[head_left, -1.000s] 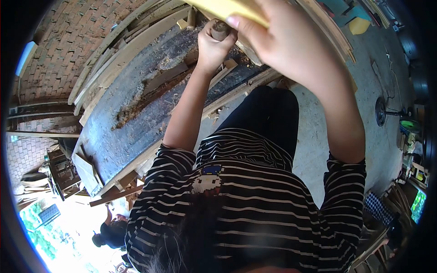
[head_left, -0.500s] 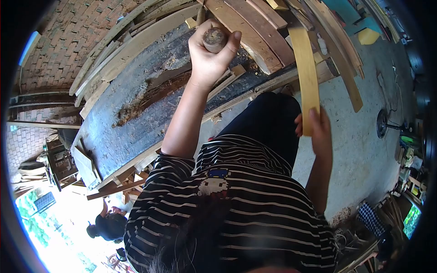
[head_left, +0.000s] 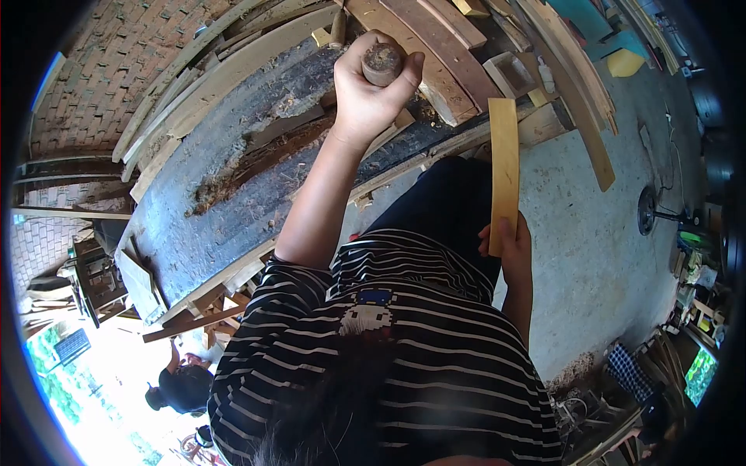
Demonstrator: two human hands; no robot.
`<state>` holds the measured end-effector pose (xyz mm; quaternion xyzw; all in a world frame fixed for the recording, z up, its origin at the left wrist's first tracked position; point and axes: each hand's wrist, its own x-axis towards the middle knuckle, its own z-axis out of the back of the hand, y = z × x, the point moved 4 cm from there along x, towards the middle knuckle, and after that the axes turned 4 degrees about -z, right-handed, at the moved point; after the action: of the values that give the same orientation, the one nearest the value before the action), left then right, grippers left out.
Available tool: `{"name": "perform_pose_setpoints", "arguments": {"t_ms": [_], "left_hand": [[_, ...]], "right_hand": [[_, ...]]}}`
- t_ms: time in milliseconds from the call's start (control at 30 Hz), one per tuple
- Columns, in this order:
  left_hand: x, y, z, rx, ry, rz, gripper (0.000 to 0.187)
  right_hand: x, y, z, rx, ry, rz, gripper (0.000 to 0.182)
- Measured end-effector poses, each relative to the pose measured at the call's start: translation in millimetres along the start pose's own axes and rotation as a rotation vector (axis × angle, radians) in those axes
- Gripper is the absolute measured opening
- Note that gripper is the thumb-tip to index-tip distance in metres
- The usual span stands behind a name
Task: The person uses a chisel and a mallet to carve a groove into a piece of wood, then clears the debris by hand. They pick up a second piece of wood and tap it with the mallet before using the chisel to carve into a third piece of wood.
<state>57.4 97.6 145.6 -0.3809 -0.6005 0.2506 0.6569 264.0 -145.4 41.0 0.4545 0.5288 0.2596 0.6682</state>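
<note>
My left hand (head_left: 365,97) is closed in a fist around a thick, round wooden handle (head_left: 382,64), held above the workbench. Only its worn, rounded end shows; whatever lies below the fist is hidden. A long, flat, yellowish wooden strip (head_left: 504,159) rises from my right hand (head_left: 513,241), which grips its lower end between thumb and fingers. The strip is held in front of my right side, over the bench's near edge and the floor. A dark, worn workbench (head_left: 210,241) with wood shavings and a rough hollow lies under my left arm.
Long boards (head_left: 435,50) lie along the far side of the bench. Another wooden handle (head_left: 338,27) stands beyond my left fist. A fan (head_left: 646,211) stands on the grey floor (head_left: 590,264) at right. Another person (head_left: 183,384) is low at the left.
My right hand has moved left with the wooden strip, whose far end has come down closer to me. My left fist has shifted slightly right, still around the handle.
</note>
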Motion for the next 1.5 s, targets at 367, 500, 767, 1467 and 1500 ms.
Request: {"name": "perform_pose_setpoints", "arguments": {"t_ms": [367, 500, 767, 1467, 1500], "left_hand": [[-6, -3, 3, 0.007, -0.066, 0.049, 0.021], [-6, -8, 2, 0.024, -0.019, -0.010, 0.015], [-4, -3, -2, 0.073, -0.001, -0.036, 0.015], [-10, 19, 3, -0.150, -0.159, 0.006, 0.017], [-10, 18, 4, -0.147, -0.160, 0.004, 0.017]], "right_hand": [[0, 18, -11, -0.071, 0.036, 0.058, 0.034], [0, 14, -7, -0.086, 0.033, 0.052, 0.034], [0, 14, -4, -0.084, 0.021, 0.046, 0.031], [-22, 279, -102, -0.597, -0.123, 1.466, 0.051], [-27, 280, -106, -0.636, -0.230, 1.709, 0.052]]}}
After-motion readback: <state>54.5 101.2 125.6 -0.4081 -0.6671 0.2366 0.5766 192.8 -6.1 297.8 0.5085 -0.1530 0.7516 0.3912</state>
